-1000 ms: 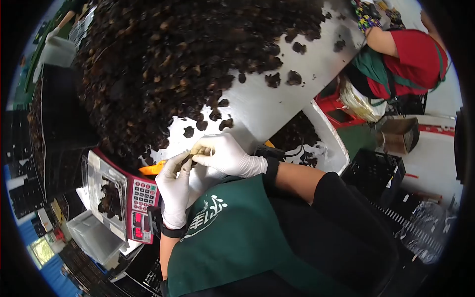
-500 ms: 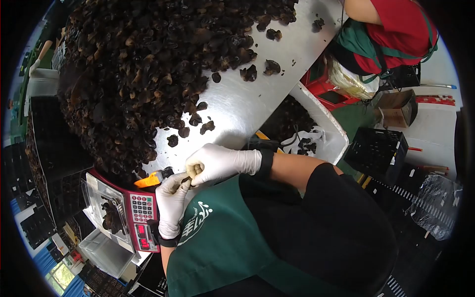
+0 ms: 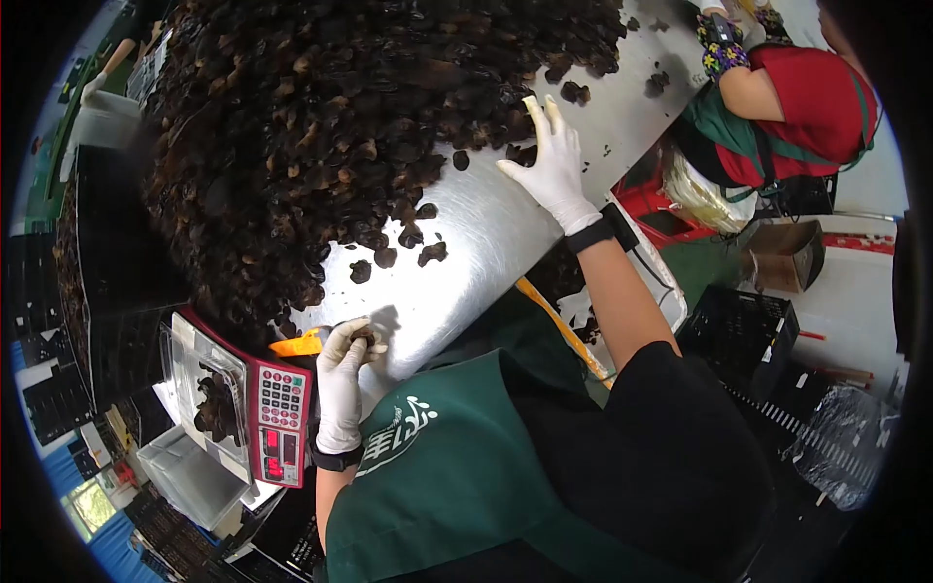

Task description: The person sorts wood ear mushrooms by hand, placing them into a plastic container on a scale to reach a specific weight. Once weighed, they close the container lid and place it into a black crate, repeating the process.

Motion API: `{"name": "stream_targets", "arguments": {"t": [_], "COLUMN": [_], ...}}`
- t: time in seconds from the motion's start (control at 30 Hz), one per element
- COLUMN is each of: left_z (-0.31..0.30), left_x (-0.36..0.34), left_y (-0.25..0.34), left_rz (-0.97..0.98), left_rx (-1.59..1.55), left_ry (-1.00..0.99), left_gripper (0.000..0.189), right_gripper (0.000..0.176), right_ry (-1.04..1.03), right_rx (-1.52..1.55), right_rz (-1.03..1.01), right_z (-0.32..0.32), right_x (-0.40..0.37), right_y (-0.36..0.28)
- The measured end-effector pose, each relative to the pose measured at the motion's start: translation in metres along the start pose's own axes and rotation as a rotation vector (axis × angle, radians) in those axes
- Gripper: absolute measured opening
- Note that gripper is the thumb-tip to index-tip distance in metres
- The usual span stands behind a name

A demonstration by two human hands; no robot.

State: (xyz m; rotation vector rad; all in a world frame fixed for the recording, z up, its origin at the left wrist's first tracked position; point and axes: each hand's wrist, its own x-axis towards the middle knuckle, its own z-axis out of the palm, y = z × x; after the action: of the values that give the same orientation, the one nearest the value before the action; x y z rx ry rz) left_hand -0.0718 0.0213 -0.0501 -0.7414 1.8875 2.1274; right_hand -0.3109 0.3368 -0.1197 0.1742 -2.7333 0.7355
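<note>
My left hand (image 3: 344, 379), in a white glove, is closed beside the scale, its fingers curled round a small dark piece of wood ear mushroom (image 3: 365, 337). My right hand (image 3: 557, 167), gloved too, reaches out over the metal table with fingers spread and nothing held. It is at the edge of a big heap of wood ear mushrooms (image 3: 301, 146), close to a loose piece partly behind the thumb. Several more loose pieces (image 3: 432, 254) lie between the heap and me. A red scale (image 3: 282, 413) carries a clear tray (image 3: 180, 364) with some mushrooms inside.
An orange object (image 3: 296, 345) lies between scale and left hand. The metal table (image 3: 466, 253) ends in an edge near my body. Below my right arm stands a white bin (image 3: 666, 282) with dark pieces. A co-worker in red (image 3: 816, 107) is at the far right.
My hands were together by the orange object. The right one has moved away, up and right to the heap, and its fingers have opened. My left hand has stayed near the scale.
</note>
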Motion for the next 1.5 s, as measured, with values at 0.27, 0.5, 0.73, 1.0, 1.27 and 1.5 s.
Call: {"name": "stream_targets", "arguments": {"t": [0.27, 0.5, 0.73, 1.0, 1.27, 1.5], "left_z": [0.002, -0.008, -0.005, -0.006, -0.014, -0.036], "left_x": [-0.001, -0.01, -0.012, -0.017, -0.033, -0.076], "left_y": [-0.005, -0.013, -0.013, -0.008, -0.004, 0.02], "left_rz": [-0.004, 0.003, -0.024, 0.001, 0.039, 0.077], "left_rx": [-0.013, -0.052, -0.055, -0.068, -0.114, -0.158], "left_ry": [-0.013, 0.048, 0.017, 0.034, 0.106, 0.178], "left_gripper": [0.025, 0.025, 0.024, 0.024, 0.024, 0.022], "right_gripper": [0.071, 0.065, 0.064, 0.026, 0.029, 0.038], "right_ry": [0.147, 0.103, -0.114, 0.094, -0.708, -1.143], "right_rx": [0.04, 0.165, -0.033, 0.326, 1.841, 1.742], "right_rz": [-0.053, -0.023, 0.05, -0.123, 0.692, 0.621], "right_z": [0.029, 0.025, 0.016, 0.021, 0.001, 0.025], "right_x": [0.013, -0.008, 0.019, 0.03, -0.003, -0.019], "right_y": [-0.006, -0.01, -0.04, -0.011, -0.064, -0.171]}}
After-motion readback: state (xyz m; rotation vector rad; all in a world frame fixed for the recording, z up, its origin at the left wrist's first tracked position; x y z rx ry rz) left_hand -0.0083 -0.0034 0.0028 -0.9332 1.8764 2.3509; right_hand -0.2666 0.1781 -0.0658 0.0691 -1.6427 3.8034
